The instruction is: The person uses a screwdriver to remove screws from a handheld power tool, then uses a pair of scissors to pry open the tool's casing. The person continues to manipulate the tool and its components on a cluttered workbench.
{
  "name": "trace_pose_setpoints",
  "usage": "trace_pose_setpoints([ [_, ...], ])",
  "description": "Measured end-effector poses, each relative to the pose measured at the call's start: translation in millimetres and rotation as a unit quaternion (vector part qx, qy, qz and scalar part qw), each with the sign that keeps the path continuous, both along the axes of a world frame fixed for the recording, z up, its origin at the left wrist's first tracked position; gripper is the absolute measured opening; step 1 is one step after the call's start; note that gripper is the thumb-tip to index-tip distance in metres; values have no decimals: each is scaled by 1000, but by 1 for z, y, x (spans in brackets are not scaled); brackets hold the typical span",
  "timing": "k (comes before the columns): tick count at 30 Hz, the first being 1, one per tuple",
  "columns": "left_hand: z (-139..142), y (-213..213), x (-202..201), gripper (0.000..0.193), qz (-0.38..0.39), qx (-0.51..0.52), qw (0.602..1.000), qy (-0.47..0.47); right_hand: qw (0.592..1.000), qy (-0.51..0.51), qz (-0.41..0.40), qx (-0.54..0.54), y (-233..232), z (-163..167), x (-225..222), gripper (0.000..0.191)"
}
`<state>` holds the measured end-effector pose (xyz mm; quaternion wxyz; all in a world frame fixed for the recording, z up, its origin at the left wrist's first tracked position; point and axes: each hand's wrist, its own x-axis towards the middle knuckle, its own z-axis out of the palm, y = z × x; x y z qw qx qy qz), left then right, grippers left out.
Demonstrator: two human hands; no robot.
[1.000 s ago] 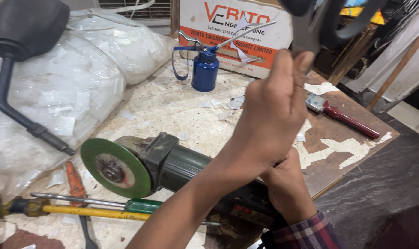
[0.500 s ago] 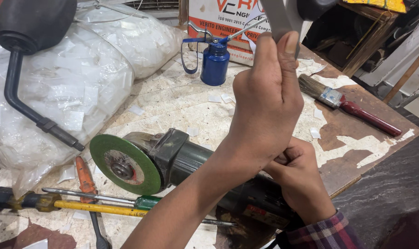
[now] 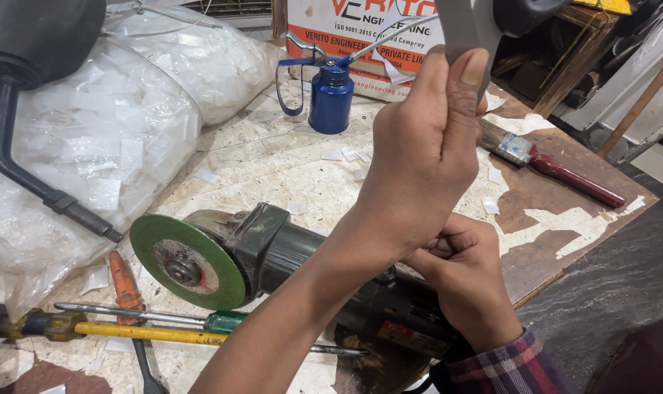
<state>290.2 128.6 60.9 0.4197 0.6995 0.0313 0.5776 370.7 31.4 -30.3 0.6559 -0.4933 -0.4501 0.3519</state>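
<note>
My left hand [image 3: 426, 160] is raised above the table and shut on a flat grey metal tool [image 3: 459, 29]. The tool's black handle end runs out of the top of the view. Below it, my right hand [image 3: 466, 284], in a plaid sleeve, has its fingers curled on the rear body of a dark angle grinder [image 3: 288, 252]. The grinder lies on its side on the table, with its green disc [image 3: 189, 259] facing left. What the right fingertips touch is hidden by my left wrist.
A blue oil can [image 3: 330, 98] stands in front of a printed cardboard box [image 3: 361, 29]. A red-handled paint brush [image 3: 558, 171] lies at the right. Screwdrivers [image 3: 149, 333] and an orange tool [image 3: 123, 281] lie at the front left. Plastic bags [image 3: 105, 146] and a black cranked handle [image 3: 25, 168] fill the left.
The grey tool's black looped handles have slipped out of the top of the view. My head view has drifted a little. Both hands stay almost where they were.
</note>
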Motion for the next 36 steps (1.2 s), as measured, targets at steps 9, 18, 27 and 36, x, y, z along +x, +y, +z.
trace_pose_setpoints([
  [9,0,6,0,49,-52,12,997,-48,1000,1,5,5,2,7,-6,26],
  [18,6,16,-8,58,-396,-178,900,37,985,-112,-126,34,-1,6,-25,17],
  [27,14,19,-27,47,-364,-266,892,31,981,-125,-145,-20,-5,13,-37,13],
  [36,23,-12,-22,39,-137,-160,976,56,999,19,-43,8,-5,0,-26,18],
])
